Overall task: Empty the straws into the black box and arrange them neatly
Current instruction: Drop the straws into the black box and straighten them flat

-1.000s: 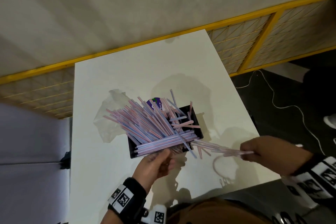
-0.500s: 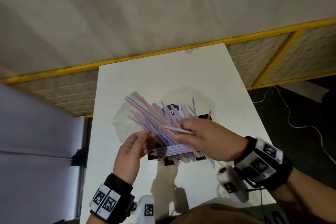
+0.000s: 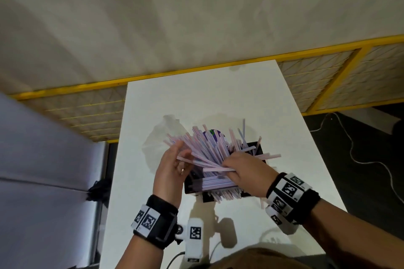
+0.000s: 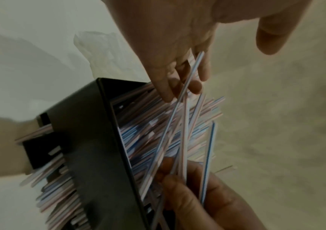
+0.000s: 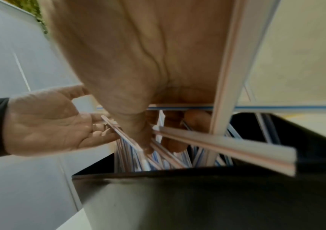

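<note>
Reaching over the box (image 3: 260,148) at frame centre, our right hand (image 3: 247,170) pinches some straws (image 3: 205,148); our left hand (image 3: 170,168), fingers loose, touches their ends.

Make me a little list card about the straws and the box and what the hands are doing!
Straws: pink and blue striped, heaped crisscross, many sticking out past the rim
Black box: on the white table
Left hand: fingers straight, touching straw ends
Right hand: fingers curled into the pile, gripping straws
Plastic bag: clear, lying beyond the box
</note>
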`<state>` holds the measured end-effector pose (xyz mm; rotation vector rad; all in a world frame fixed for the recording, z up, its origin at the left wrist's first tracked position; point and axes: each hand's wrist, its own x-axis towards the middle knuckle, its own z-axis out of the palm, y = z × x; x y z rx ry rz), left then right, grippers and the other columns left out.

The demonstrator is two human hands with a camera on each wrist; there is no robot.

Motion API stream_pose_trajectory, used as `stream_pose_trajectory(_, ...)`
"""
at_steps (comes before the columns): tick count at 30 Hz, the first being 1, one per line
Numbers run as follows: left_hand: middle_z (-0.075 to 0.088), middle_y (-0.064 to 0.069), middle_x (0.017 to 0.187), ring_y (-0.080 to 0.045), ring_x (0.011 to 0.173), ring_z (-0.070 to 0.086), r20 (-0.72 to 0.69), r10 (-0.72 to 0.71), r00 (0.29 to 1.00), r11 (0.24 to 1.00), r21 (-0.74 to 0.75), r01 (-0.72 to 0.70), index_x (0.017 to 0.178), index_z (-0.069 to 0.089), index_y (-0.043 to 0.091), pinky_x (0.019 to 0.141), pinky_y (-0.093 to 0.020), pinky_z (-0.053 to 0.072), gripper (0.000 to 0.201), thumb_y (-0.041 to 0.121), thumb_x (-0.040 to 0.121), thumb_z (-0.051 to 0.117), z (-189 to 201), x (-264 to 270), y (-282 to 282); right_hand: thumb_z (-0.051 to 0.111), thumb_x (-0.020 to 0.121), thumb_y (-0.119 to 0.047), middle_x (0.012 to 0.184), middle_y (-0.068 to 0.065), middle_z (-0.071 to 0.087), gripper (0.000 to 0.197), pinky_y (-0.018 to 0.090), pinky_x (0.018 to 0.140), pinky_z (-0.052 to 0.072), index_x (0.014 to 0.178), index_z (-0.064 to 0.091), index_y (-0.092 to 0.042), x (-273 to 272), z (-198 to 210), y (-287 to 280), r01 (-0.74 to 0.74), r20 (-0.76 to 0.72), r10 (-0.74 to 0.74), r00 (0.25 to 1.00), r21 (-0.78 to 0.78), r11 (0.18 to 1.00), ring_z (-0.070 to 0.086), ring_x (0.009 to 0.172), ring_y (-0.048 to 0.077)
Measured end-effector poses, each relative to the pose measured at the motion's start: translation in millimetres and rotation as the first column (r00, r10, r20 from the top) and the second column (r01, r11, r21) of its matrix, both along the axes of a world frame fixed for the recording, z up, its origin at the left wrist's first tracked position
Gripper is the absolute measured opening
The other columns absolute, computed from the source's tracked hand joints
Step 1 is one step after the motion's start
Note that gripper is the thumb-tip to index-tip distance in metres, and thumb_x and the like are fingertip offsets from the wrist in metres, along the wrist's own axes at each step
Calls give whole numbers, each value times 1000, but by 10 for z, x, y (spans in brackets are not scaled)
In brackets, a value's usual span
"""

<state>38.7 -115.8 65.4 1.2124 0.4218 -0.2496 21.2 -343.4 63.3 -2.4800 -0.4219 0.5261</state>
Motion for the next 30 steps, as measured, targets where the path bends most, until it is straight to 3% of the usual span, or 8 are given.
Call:
stream_pose_trajectory(3,73,-10,111,-25,110,70,70,37,997,995,89,-44,119,68,17,93,-37,54,48,49,85,75,-72,-21,-35,52,104,-22,102,2,63,19,38,83,44,113,68,-17,9,60,20,-37,32,37,999,-20,999,54,95,20)
stream_pose_trajectory(10,75,-3,112,-20,111,70,196,44,980,976,201,-84,110,67,28,98,-40,52,53,65,74,77,-104,-21,21,48,107,-23,94,6,59,20,40,80,43,105,62,-9,126,134,137,-33,65,38,997,-66,997,51,86,23)
stream_pose_trajectory(15,76,5,99,-11,92,71,198,-94,976,911,411,4,102,71,31,75,-19,55,15,41,90,72,-196,-105,8,57,102,-34,112,2,65,27,40,93,48,123,63,-18,80,74,127,-42,43,47,998,-102,994,58,102,21)
stream_pose_trajectory(19,66,12,105,5,92,63,174,-340,924,687,717,118,104,68,31,78,-10,51,13,29,92,73,-314,-231,-11,54,102,-35,115,3,65,27,39,92,49,119,63,-16,-16,40,37,-76,66,90,994,-196,978,59,106,23)
stream_pose_trajectory(21,57,15,107,7,96,57,137,-523,841,494,853,168,104,67,31,81,-2,42,11,32,93,70,-337,-281,-19,50,104,-32,114,2,66,23,40,90,50,116,64,-17,-66,25,-15,-111,60,133,989,-278,954,61,104,23)
stream_pose_trajectory(23,54,16,106,6,99,54,125,-630,766,395,901,178,104,67,33,84,-4,38,12,35,93,67,-359,-309,-29,49,101,-18,110,2,66,19,41,87,51,114,64,-19,-109,16,-50,-160,43,188,981,-363,918,62,101,24)
stream_pose_trajectory(27,59,5,105,-5,93,64,203,-411,889,608,788,101,100,52,39,80,-25,56,27,33,85,75,-356,-315,-89,51,90,0,109,1,68,43,38,89,52,122,65,-25,-142,-1,-76,-188,48,220,974,-365,912,63,101,24)
stream_pose_trajectory(30,60,6,108,-4,87,66,187,-237,953,668,743,21,105,42,45,73,-31,61,46,32,83,81,-336,-287,-94,50,87,2,109,2,68,44,40,89,52,120,65,-23,-155,-47,-72,-192,53,227,972,-365,911,63,101,25)
